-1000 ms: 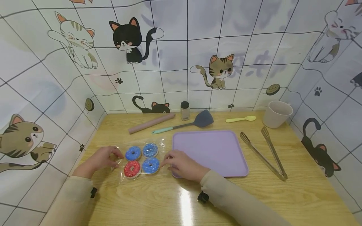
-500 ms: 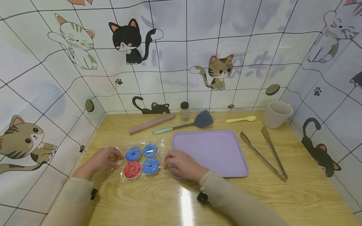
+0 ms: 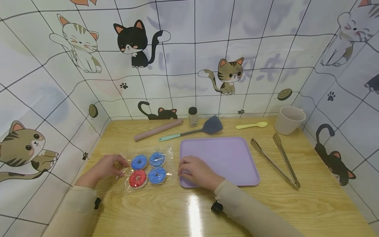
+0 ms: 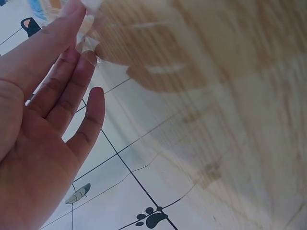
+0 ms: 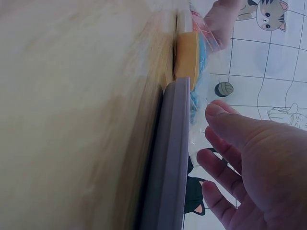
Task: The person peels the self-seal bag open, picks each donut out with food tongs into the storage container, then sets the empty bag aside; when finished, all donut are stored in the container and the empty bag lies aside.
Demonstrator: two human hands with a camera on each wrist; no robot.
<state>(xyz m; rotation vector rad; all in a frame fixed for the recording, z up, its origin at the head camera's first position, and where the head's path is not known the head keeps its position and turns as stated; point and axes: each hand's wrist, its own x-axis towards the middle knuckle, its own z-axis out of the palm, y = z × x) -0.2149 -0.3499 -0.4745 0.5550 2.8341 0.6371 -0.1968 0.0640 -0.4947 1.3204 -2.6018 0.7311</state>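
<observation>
Just left of the purple tray [image 3: 225, 158], the clear bag of doughnuts [image 3: 148, 168] is lying flat; the left hand [image 3: 102, 168] is pinching its left edge, while the right hand [image 3: 196, 170] is resting loosely spread on the tray's near-left corner, so opening the bag is probably calling for a second grip

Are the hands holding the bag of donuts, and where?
The left hand pinches the clear donut bag at its left edge. The right hand holds nothing; it rests over the purple tray's near-left corner.
</observation>
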